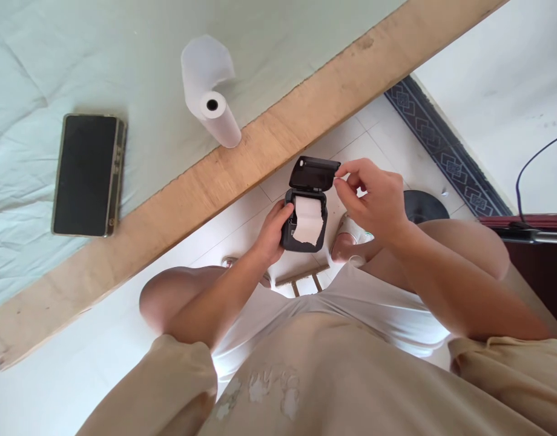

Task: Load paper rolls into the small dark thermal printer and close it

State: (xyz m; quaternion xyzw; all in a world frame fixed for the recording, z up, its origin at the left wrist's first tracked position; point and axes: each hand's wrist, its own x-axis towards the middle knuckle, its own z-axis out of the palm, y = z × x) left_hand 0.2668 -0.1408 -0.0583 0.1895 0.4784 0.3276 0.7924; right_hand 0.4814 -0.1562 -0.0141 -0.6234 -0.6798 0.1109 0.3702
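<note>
I see my left hand [273, 233] clamped around the left side of a small black printer [304, 227], thumb on its near edge, holding it above the floor between my knees. The printer's long axis runs away from me, and its open top faces up toward the camera. The lid [315, 174] stands hinged open at the far end, just beyond the left hand. My right hand [373, 197] is to the right of the printer, its fingertips [344, 175] pinched together on the right corner of the lid. Inside lies white paper [308, 221], its torn end pointing toward me. Beyond both hands, on the table [260, 157], a paper roll [217, 118] points toward me, and a phone [88, 174] lies far left.
</note>
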